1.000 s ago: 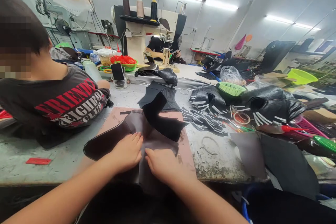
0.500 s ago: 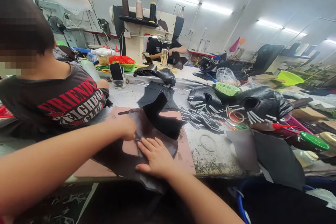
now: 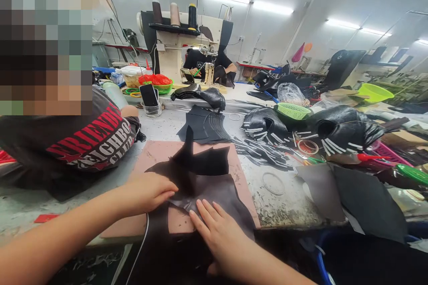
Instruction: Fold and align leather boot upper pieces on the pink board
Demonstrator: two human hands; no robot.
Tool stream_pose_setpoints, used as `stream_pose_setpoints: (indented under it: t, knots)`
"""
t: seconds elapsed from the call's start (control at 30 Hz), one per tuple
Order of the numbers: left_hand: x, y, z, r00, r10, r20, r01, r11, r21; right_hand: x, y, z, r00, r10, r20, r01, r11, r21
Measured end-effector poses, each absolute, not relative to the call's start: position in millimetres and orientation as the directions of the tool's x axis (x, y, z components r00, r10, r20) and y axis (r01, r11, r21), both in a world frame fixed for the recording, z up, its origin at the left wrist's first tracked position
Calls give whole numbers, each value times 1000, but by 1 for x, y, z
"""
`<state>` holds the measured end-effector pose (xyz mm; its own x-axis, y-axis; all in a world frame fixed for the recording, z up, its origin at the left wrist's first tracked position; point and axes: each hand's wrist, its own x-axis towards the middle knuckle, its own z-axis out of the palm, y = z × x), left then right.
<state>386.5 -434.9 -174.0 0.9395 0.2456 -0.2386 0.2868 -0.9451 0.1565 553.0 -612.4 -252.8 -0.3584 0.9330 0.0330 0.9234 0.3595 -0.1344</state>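
Observation:
A dark brown leather piece [image 3: 217, 186] lies across a pink board [image 3: 157, 151] on the worktable, its lower part hanging over the front edge. My left hand [image 3: 152, 190] is closed, with thumb and fingers pinching the leather near its left side. Flat on the leather, fingers stretched out, rests my right hand [image 3: 222, 231]; its thumb is mostly hidden. A black flap [image 3: 210, 160] of the piece stands up behind both hands. Beyond the board sits a stack of black cut pieces [image 3: 203, 124].
A person in a dark printed shirt [image 3: 100, 138] sits close on the left. Black strips [image 3: 264, 151], bundled black parts [image 3: 264, 124] and a green basket [image 3: 292, 110] lie to the right. Another person works behind a sewing machine [image 3: 180, 49]. A phone [image 3: 149, 95] stands in a clear holder.
The leather has been turned and spread on the board, its black flap now folded differently. Both hands have shifted nearer the front edge, and my right hand has also moved right.

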Motion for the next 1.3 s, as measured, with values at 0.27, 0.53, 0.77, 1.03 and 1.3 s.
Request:
stream_pose_setpoints:
  t: [0.27,0.53,0.77,1.03,1.3]
  knots:
    - [383,-434,-211,939,-28,-341,125,-900,418,586,-638,-264,-398,816,420,913,396,96]
    - [385,-444,-224,966,87,-242,167,-928,332,647,-614,-245,-572,789,223,816,575,57]
    - [411,-428,-233,975,-194,-103,-160,-948,275,653,-611,-254,-536,840,87,841,540,-28]
    - [395,-432,-245,988,-113,-104,-41,-846,532,607,-627,-193,-174,924,-341,957,78,-278]
    - [402,-424,-241,982,-169,-82,-102,-845,525,624,-581,-227,-265,964,33,711,219,-669]
